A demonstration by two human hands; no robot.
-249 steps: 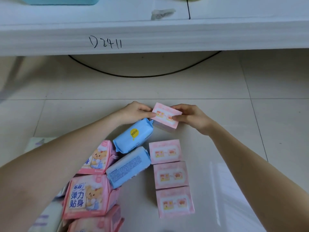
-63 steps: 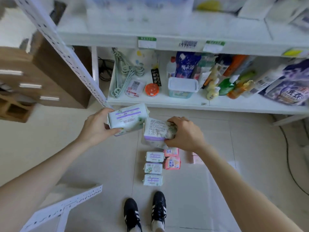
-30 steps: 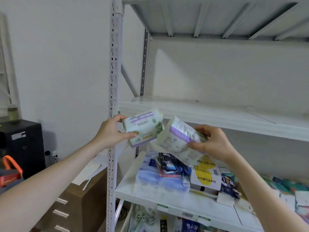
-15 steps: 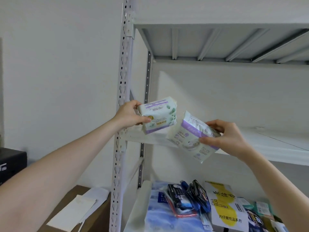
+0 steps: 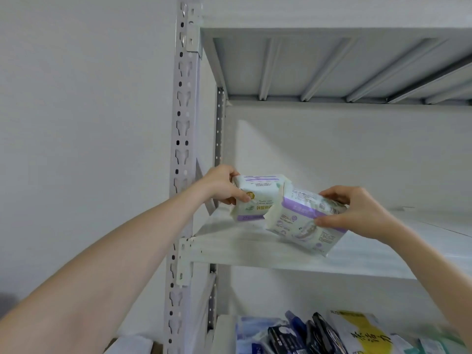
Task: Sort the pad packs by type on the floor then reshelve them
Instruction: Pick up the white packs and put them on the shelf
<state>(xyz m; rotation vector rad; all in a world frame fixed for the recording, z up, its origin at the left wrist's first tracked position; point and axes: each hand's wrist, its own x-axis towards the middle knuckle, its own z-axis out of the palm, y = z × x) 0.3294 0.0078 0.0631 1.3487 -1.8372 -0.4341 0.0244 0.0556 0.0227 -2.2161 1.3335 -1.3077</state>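
Two white pad packs with purple stripes are held over the left end of a white shelf board (image 5: 245, 249). My left hand (image 5: 221, 185) grips the left pack (image 5: 258, 198) by its left end, close to the shelf's back corner. My right hand (image 5: 357, 212) pinches the right pack (image 5: 304, 223) by its right end, thumb below and fingers on top. That pack is tilted and overlaps the front of the left one. Whether either pack touches the board I cannot tell.
A perforated white upright (image 5: 182, 175) stands just left of my left hand. The ribbed underside of a higher shelf (image 5: 332, 70) is overhead. On the shelf below lie blue, black and yellow packets (image 5: 319, 333). A plain wall fills the left.
Both hands have carried the packs further in over the shelf board. The two packs now overlap, where half a second ago they were apart.
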